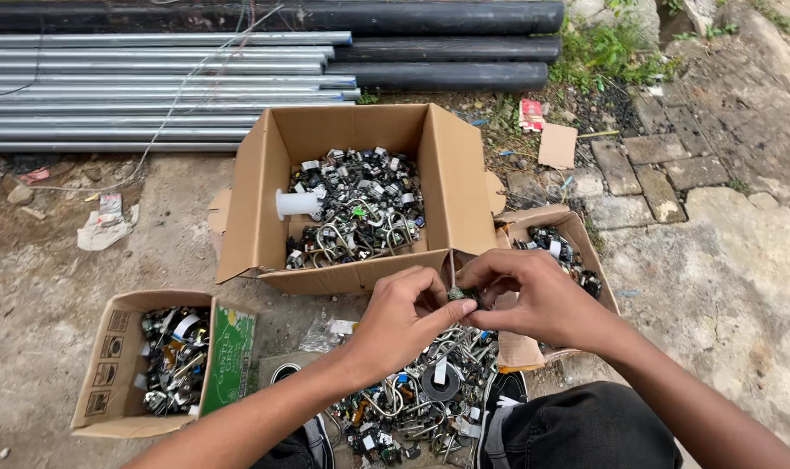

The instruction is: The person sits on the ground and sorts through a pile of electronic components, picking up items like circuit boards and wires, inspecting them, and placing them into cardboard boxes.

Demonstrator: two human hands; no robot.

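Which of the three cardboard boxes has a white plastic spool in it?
The large box in the middle, in front of the metal pipes. The white spool lies at its left side; the small box at left and the small box at right hold only scrap parts.

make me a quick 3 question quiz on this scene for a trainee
1. True or false: the left hand and right hand pinch one small dark part between them.
2. Which holds a white plastic spool? A. the large open carton B. the small box at the left C. the box at the right
3. What lies stacked on the ground behind the large carton?

Key
1. True
2. A
3. Grey metal pipes, with black pipes beside them.
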